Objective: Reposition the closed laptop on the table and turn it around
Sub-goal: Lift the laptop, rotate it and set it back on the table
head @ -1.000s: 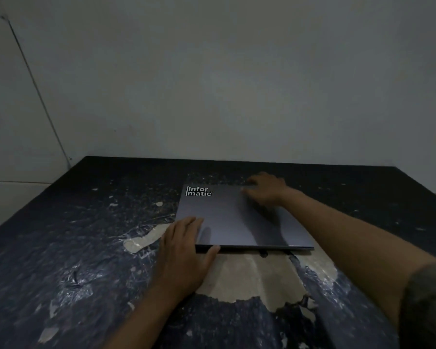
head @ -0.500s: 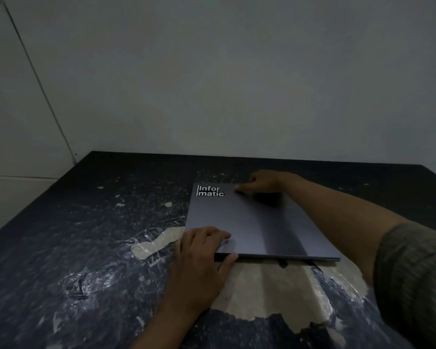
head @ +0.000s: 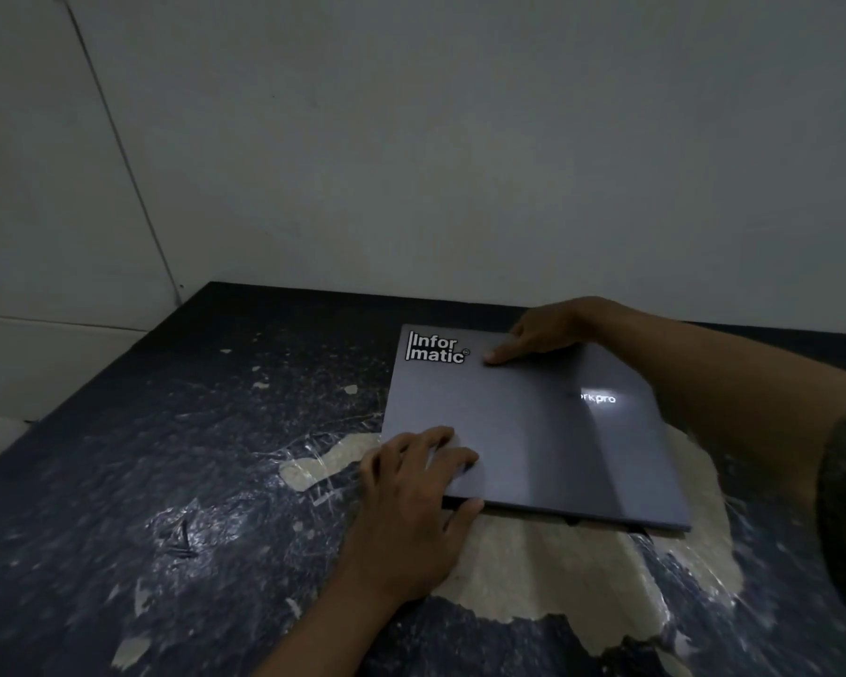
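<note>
A closed grey laptop (head: pixel 533 432) lies flat on the dark table (head: pixel 167 456), with a white "Informatic" sticker at its far left corner and a lit patch reading "rkpro" on its lid. My left hand (head: pixel 411 500) grips the laptop's near left corner, fingers on the lid and thumb under the front edge. At the far edge my right hand (head: pixel 538 334) holds the lid, thumb pressed on top and the other fingers hidden behind the rim.
The table's dark covering is worn, with a large pale bare patch (head: pixel 558 574) under and in front of the laptop and crinkled plastic scraps to the left. A plain wall (head: pixel 411 139) stands right behind the table's far edge.
My right hand has shifted from lying flat on the lid to holding its far edge. My left fingers curled onto the near corner. The laptop sits further right in view and slightly turned.
</note>
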